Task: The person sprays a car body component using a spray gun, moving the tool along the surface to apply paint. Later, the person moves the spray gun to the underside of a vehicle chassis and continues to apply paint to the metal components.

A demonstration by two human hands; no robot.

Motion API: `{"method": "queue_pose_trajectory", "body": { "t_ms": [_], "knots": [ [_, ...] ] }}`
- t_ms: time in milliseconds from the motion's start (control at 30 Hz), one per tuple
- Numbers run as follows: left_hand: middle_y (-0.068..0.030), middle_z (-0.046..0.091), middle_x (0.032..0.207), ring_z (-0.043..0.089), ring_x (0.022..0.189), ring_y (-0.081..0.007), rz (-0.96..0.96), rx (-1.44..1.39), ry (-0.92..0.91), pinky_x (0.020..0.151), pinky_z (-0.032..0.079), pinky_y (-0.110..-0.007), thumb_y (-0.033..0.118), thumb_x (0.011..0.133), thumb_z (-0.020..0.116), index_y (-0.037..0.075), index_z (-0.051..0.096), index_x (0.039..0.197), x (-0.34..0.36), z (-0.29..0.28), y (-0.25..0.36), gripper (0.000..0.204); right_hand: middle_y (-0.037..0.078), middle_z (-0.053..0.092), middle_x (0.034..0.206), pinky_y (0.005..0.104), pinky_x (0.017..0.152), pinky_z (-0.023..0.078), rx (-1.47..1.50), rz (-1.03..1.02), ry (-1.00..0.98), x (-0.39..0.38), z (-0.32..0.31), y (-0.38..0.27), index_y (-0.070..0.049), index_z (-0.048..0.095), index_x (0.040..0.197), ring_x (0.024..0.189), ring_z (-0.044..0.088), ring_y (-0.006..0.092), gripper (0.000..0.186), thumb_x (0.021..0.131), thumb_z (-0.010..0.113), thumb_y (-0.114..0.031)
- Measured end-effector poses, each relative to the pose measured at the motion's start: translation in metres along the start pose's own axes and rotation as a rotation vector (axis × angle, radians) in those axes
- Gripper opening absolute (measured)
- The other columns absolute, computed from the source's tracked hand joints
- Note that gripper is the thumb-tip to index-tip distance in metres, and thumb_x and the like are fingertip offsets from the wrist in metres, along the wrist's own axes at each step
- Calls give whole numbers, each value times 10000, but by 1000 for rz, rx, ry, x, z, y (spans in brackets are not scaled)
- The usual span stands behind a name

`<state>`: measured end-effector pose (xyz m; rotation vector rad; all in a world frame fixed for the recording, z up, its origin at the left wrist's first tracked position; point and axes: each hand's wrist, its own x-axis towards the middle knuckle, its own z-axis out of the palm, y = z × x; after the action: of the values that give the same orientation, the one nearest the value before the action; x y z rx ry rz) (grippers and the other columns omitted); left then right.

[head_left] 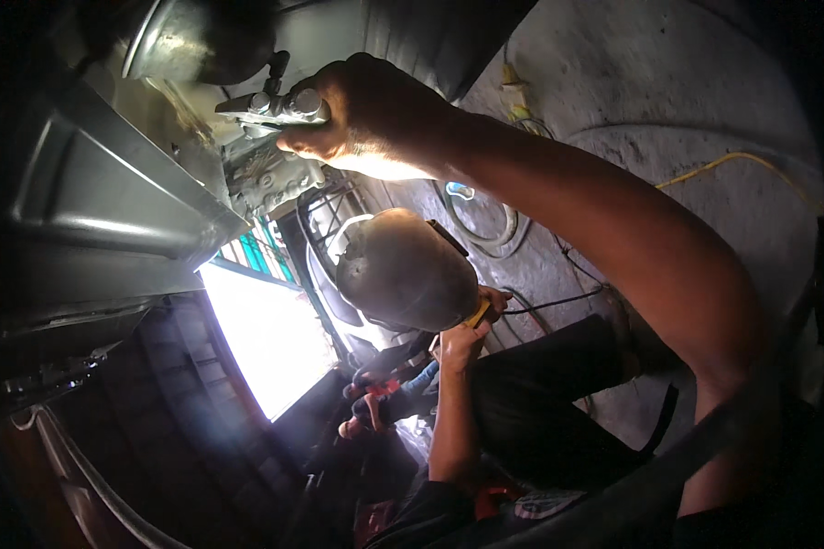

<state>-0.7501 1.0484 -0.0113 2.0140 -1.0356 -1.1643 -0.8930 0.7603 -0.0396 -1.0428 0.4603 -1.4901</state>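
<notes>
From the lower right my right arm reaches across to the upper left. My right hand (362,114) is closed round a grey metal fitting (264,108) with round, stubby ends, its thumb on the lower side. The fitting sits against a larger cast metal part (270,178) beside a curved metal panel (124,183). Bright light falls on the fingers and the metal there. My left hand does not show.
Close below my forearm a co-worker in a rounded grey welding mask (403,270) holds a small yellow tool (479,311) in both hands. Hoses (499,240) and a yellow cable (737,157) lie along the grey concrete surface (650,73). A bright opening (270,334) glares beyond.
</notes>
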Motion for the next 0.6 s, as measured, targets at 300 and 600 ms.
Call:
{"method": "queue_pose_trajectory", "body": {
  "t_ms": [300, 600],
  "knots": [
    [-142, 656, 977, 646, 913, -274, -42, -1, 22, 967, 502, -492, 344, 681, 873, -21, 606, 1062, 2, 6, 7, 591, 190, 689, 783, 410, 735, 534, -41, -46, -53, 4, -7, 1, 7, 714, 964, 749, 690, 330, 435, 865, 729, -416],
    [-115, 632, 1046, 603, 1040, -255, -89, -5, 10, 1064, 425, -472, 210, 726, 841, -36, 629, 1085, -2, -1, 7, 484, 187, 658, 727, 401, 646, 499, -202, -67, -33, -6, -15, -2, -10, 701, 978, 683, 668, 277, 386, 875, 735, -380]
  ]
}}
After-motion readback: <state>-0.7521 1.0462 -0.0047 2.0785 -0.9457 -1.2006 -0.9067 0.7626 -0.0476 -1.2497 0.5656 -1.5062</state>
